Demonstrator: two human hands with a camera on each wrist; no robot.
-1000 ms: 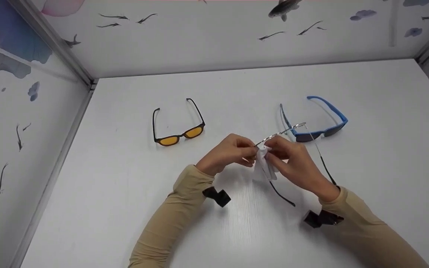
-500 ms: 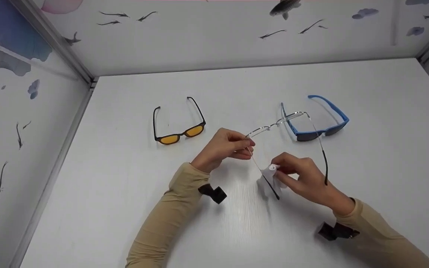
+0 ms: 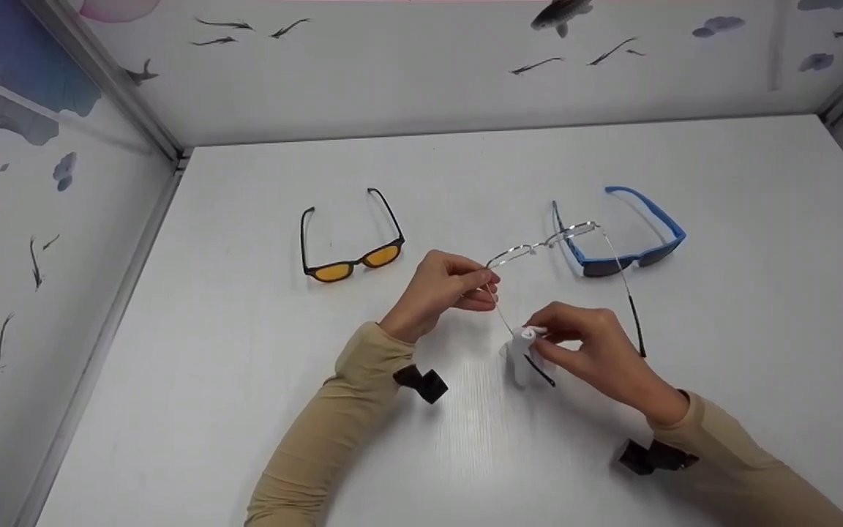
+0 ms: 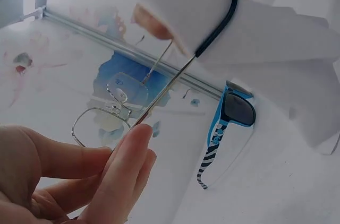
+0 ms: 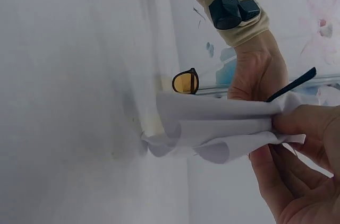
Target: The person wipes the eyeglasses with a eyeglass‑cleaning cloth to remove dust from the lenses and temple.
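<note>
My left hand (image 3: 445, 289) pinches thin metal-framed eyeglasses (image 3: 516, 254) at the corner where the left temple meets the frame. The glasses are held up over the table with both temples unfolded, their black tips toward me. In my right hand (image 3: 591, 350) is a white cloth (image 3: 522, 355), pinched between thumb and fingers. The cloth lies against the left temple, whose black tip pokes out below it. In the left wrist view the cloth (image 4: 276, 38) hangs in a broad sheet behind the dark temple tip (image 4: 223, 22). Folds of cloth hide part of the temple in the head view.
Black-framed glasses with orange lenses (image 3: 354, 269) lie unfolded on the white table (image 3: 246, 380) at the left. Blue sunglasses with dark lenses (image 3: 630, 263) lie behind the metal frame at the right. Printed panels (image 3: 407, 73) enclose the back and left sides.
The right hand has brought the cloth down from the lens area to the left temple, toward me. The left hand has shifted slightly left and the metal frame shows more fully.
</note>
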